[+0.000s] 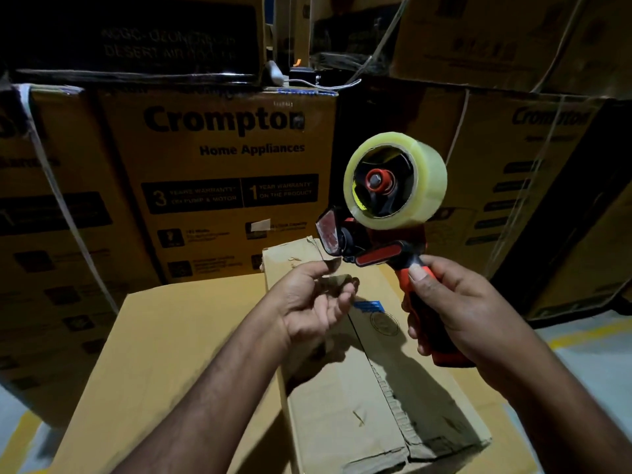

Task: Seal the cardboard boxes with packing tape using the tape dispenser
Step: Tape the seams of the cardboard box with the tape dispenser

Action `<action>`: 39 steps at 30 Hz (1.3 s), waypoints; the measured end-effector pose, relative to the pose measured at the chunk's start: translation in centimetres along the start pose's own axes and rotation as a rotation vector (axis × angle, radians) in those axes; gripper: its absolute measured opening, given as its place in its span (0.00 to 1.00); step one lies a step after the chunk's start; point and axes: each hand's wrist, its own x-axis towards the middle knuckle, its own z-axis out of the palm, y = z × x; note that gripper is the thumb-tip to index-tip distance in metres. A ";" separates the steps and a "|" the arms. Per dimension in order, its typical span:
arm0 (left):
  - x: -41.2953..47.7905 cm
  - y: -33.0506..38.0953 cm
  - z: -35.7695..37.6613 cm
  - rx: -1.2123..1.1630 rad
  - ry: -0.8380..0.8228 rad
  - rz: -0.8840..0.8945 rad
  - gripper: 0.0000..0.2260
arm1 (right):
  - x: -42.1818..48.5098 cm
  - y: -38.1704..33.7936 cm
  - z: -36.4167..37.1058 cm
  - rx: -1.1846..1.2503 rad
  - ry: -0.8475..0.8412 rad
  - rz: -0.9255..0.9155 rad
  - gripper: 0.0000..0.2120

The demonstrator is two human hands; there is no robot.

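My right hand (451, 309) grips the red and black handle of a tape dispenser (379, 248), held upright above the boxes, with a roll of clear tape (424, 179) on top. My left hand (314, 302) is raised just below the dispenser's front blade, and its thumb and fingers pinch the loose clear tape end (333, 268). Beneath both hands lies a small cardboard box (345, 405) with closed flaps and a centre seam, resting on a larger plain cardboard box (164, 354).
Stacked yellow Crompton appliance cartons (222, 172) form a wall behind and to both sides, bound with white straps. A charger and cable (301, 77) sit on top of the middle carton. Grey floor with yellow lines (581, 336) shows at right and lower left.
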 end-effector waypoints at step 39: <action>17.2 15.3 -5.3 1.636 0.327 0.344 0.05 | 7.8 7.9 10.4 -0.559 0.293 0.329 0.25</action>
